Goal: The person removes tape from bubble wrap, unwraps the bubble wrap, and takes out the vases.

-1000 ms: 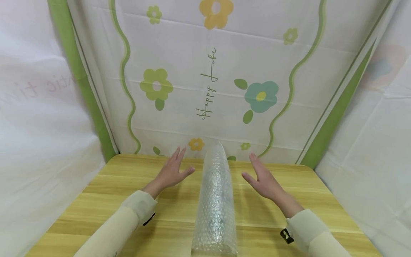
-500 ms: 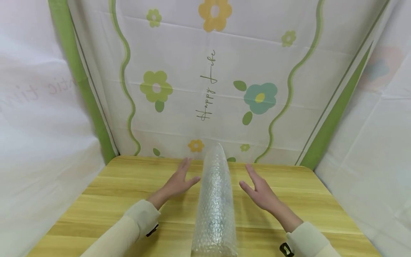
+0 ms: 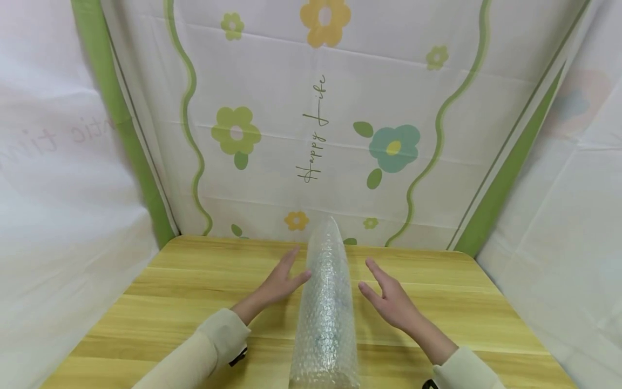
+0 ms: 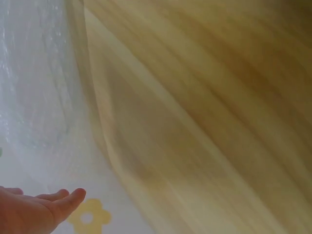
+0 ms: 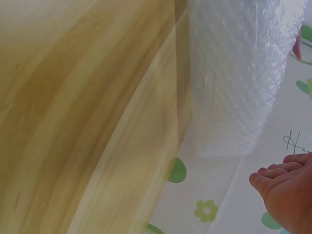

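Observation:
A long bundle in clear bubble wrap [image 3: 326,308] lies on the wooden table between the two hands, its far end pointing to the back wall. What the wrap covers is too blurred to tell. My left hand [image 3: 279,283] is at the bundle's left side, fingers extended; its thumb tip overlaps the bundle's edge in the head view, and I cannot tell if it touches. On the other side, my right hand [image 3: 393,302] hovers a little apart from the wrap, thumb and fingers spread. Both wrist views show the bubble wrap [image 5: 234,73] beside straight fingers.
A light wooden table [image 3: 194,270] spreads under the arms. Behind it hangs a white cloth [image 3: 272,81] printed with flowers and lettering. White cloth panels [image 3: 573,227] with green edging close in the left and right sides.
Both hands have come down and nearer to the person. The left hand has also moved right toward the bubble-wrapped bundle, and the right hand slightly left. The bundle stays in place.

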The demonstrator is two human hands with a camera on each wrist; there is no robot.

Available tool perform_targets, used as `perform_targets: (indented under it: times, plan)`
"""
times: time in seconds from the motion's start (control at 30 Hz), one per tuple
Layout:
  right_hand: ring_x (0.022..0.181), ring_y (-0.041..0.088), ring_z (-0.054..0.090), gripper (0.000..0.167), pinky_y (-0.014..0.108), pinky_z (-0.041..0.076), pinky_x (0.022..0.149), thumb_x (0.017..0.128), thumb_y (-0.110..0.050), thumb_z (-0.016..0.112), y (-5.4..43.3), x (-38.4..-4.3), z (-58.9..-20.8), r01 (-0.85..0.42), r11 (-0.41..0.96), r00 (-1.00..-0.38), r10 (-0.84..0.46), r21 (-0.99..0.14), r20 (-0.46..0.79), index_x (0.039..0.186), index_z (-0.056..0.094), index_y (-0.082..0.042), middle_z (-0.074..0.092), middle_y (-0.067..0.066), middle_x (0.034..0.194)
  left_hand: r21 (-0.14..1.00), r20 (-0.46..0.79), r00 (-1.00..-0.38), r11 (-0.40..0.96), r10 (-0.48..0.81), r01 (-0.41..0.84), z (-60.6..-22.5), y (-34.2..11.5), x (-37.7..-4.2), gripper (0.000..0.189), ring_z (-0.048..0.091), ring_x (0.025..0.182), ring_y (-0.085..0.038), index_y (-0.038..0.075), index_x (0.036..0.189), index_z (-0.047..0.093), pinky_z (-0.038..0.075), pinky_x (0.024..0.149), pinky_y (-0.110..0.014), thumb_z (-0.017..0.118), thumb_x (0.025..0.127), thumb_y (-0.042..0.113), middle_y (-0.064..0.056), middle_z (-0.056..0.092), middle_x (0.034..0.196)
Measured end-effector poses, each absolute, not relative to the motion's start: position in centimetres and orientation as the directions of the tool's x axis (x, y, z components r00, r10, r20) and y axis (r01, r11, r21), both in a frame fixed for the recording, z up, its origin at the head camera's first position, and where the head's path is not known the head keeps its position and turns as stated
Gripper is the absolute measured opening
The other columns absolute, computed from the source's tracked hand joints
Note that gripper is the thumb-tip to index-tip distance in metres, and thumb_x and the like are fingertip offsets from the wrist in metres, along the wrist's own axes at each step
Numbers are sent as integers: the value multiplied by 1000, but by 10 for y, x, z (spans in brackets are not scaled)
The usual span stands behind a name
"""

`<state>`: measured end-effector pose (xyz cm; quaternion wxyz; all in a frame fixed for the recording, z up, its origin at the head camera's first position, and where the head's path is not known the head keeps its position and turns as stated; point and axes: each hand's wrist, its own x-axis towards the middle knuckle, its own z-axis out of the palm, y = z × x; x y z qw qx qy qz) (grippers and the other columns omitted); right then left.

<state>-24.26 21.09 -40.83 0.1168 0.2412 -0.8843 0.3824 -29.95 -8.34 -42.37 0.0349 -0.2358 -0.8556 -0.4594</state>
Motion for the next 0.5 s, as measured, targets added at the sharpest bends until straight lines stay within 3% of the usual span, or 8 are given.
perform_targets:
  times: [0.27,0.5]
  plan:
    - [139,35,28,63,50,29,106,102,-29,52,201,-236,-412,-513,566,-858,-328,-645,395,150,28,3,28,18,153,802,258,-901,442,349,401,-427,-73,-299,78,19,142,-41,-1,152,21,18,111,-57,56,98,42,-23,21,156]
    - [129,47,40,61,55,31,105,102,-29,52,193,-231,-417,-480,551,-877,-300,-682,375,149,31,4,32,20,151,851,225,-905,380,361,363,-428,-67,-296,79,19,141,-44,-1,153,18,20,109,-61,54,98,43,-25,17,156]
